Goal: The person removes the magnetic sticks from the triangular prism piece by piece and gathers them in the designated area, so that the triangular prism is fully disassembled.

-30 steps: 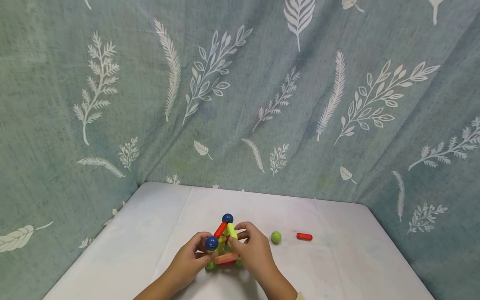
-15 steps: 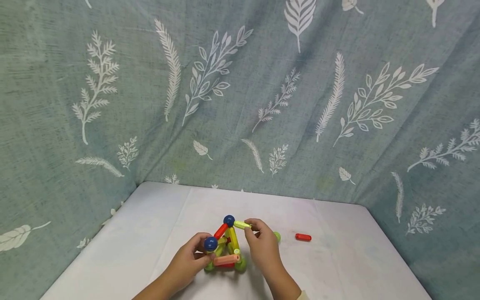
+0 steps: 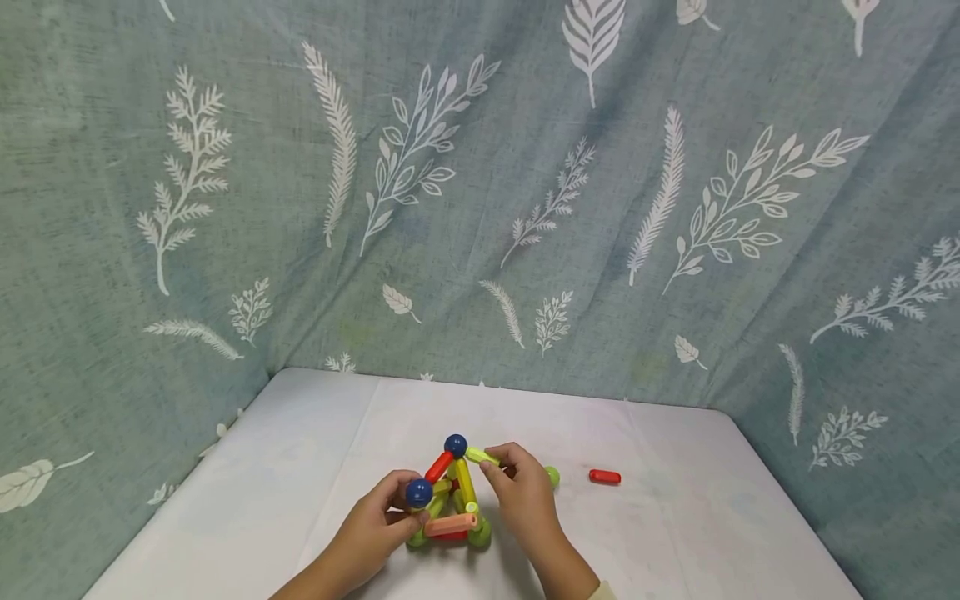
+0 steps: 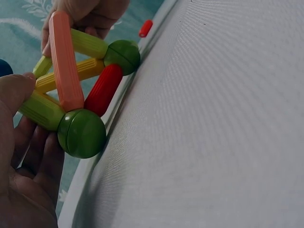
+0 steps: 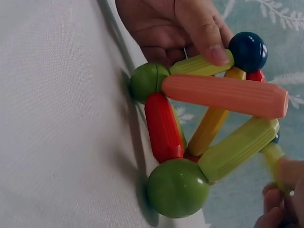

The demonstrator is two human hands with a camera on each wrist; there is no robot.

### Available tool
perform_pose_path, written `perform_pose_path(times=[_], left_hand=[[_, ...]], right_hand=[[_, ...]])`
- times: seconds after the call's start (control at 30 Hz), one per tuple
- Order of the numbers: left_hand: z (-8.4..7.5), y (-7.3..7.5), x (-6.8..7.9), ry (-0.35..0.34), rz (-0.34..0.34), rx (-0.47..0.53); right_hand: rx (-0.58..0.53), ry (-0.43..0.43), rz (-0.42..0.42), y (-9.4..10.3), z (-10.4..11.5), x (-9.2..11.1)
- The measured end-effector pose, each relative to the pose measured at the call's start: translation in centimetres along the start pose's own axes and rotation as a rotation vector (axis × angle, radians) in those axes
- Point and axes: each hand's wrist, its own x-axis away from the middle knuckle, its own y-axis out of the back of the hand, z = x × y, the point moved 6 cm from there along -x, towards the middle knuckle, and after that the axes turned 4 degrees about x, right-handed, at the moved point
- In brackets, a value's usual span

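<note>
A magnetic stick-and-ball structure stands on the table, with green balls (image 5: 178, 188) at its base and two blue balls higher up. My left hand (image 3: 378, 517) grips the yellow-green stick (image 5: 202, 65) on the left side, just below the near blue ball (image 3: 419, 492). My right hand (image 3: 525, 492) pinches a light green stick (image 3: 482, 456) whose other end meets the far blue ball (image 3: 456, 446). A salmon stick (image 5: 223, 95) runs from the left green ball (image 5: 149, 83) across the front, its far end by the tip of a yellow-green stick (image 5: 240, 149). A red stick (image 5: 164, 128) joins the front base balls.
A loose green ball (image 3: 553, 477) lies behind my right hand, partly hidden. Farther right on the white table (image 3: 712, 517) is a loose red stick (image 3: 604, 477). A patterned green cloth (image 3: 465, 208) hangs behind and along the sides.
My right hand has swung the light green stick outward to the right, away from the yellow-green stick below, its end still at the far blue ball. My left hand keeps its hold.
</note>
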Motion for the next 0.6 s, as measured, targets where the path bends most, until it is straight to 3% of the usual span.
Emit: perform_pose_path(times=[0.17,0.4,0.6], left_hand=[[0.0,0.1,0.1,0.002,0.011,0.011],[-0.2,0.0,0.2,0.003,0.02,0.008],[-0.3,0.0,0.3,-0.002,0.018,0.006]], right_hand=[[0.052,-0.021,0.014,-0.4,-0.6,0.1],[0.066,-0.089,0.02,-0.3,-1.2,0.0],[0.053,-0.098,0.046,0.1,-1.4,0.0]])
